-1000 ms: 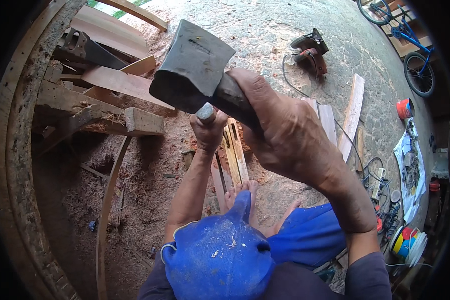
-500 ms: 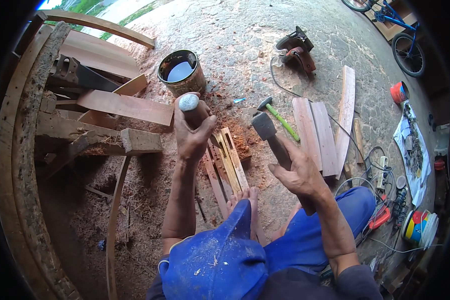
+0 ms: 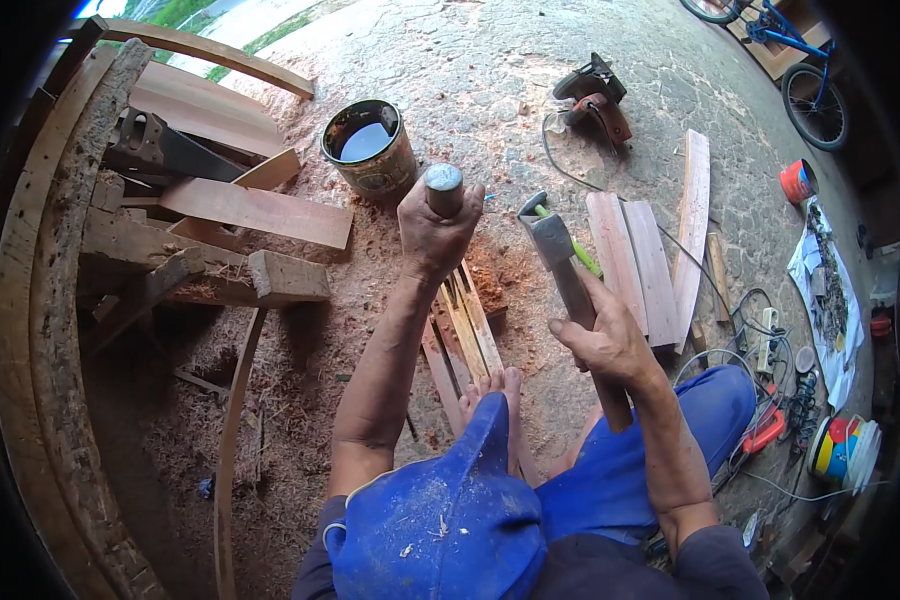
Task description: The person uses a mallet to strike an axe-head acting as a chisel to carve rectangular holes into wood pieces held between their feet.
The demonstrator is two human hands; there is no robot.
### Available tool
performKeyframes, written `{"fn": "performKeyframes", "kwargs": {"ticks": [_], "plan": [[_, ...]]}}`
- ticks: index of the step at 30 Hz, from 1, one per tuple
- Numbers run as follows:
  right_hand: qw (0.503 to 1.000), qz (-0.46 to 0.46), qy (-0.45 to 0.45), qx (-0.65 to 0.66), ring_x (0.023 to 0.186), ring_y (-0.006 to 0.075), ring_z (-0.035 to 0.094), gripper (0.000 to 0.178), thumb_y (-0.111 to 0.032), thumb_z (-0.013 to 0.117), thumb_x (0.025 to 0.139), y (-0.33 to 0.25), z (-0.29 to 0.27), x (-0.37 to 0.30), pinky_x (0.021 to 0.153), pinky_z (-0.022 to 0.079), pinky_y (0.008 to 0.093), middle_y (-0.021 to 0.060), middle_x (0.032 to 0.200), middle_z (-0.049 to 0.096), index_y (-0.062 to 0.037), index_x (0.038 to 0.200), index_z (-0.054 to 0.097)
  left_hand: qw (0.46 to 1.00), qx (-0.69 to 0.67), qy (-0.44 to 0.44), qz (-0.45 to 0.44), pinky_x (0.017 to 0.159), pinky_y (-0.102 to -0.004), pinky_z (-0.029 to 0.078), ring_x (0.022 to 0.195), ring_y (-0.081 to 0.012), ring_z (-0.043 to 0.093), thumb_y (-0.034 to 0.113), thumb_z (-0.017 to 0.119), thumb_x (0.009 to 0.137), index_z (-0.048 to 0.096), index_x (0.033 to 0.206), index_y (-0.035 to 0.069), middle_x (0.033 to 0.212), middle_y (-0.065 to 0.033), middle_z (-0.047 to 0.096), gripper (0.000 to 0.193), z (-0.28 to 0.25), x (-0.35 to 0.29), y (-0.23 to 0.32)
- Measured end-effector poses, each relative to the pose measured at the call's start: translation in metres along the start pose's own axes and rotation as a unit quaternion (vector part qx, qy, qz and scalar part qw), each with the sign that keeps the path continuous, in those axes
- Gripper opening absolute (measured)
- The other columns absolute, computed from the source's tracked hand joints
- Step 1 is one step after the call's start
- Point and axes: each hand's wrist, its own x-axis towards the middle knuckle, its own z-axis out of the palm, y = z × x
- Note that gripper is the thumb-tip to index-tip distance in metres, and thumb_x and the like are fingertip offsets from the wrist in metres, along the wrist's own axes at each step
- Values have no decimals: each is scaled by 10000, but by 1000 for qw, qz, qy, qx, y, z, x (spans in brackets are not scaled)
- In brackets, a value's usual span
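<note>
My left hand [image 3: 432, 240] is wrapped round the handle of a chisel [image 3: 443, 181], whose round capped end points up. My fist mostly hides its blade, above a pale wooden piece [image 3: 475, 340] with slots cut in it. Bare toes [image 3: 495, 382] press on the near end of that wood. To the right, my right hand [image 3: 615, 335] grips the wooden handle of a hammer [image 3: 554, 242]. The hammer's metal head is raised, apart from the chisel. Behind it, partly covered, lies a second hammer with a green handle [image 3: 585, 258].
A bucket of liquid [image 3: 402, 165] stands beyond my left hand. Wooden framing [image 3: 290, 278] and a handsaw [image 3: 170, 150] are at left. Planks [image 3: 655, 260], a corded power saw [image 3: 600, 105] and tangled cables [image 3: 750, 345] lie at right. Reddish sawdust [image 3: 490, 265] surrounds the slotted wood.
My left hand and the chisel have shifted right, and the chisel's handle stands more upright. The hammer in my right hand has moved slightly right, its head now overlapping the green-handled hammer.
</note>
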Motion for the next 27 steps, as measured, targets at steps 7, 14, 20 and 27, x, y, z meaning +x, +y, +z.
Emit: {"fn": "performKeyframes", "kwargs": {"ticks": [7, 14, 20, 27], "plan": [[1000, 6, -7, -12, 554, 107, 545, 795, -119, 676, 870, 0, 5, 1, 493, 464, 278, 34, 786, 585, -64, 1578, 320, 1000, 24, 14, 5, 663, -267, 532, 710, -76, 619, 125, 801, 847, 632, 895, 25, 772, -19, 660, 202, -2, -2, -12], [996, -49, 4, -73, 996, 287, 665, 672, -159, 688, 858, 4, 7, 6, 861, 516, 376, 214, 1118, 664, -13, 1467, 443, 997, 75, -2, 22, 669, -283, 544, 719, -101, 642, 117, 783, 827, 639, 910, 20, 777, -29, 667, 193, -6, -9, -33], [979, -169, -6, -117, 1141, 269, 666, 610, -106, 701, 907, -90, 4, 6, 978, 509, 373, 211, 1238, 673, 21, 1451, 454, 996, 41, 36, 67, 636, -269, 548, 679, -100, 643, 27, 694, 857, 632, 820, 29, 744, -5, 652, 72, -20, -22, -52], [855, -275, 52, -436, 739, 361, 728, 487, 5, 599, 880, -116, 20, 50, 624, 603, 450, 239, 864, 687, -8, 1329, 411, 995, 47, 9, 93, 753, -312, 557, 832, -146, 683, 102, 792, 829, 682, 1019, 23, 896, -51, 713, 234, -15, -28, -40]]}}
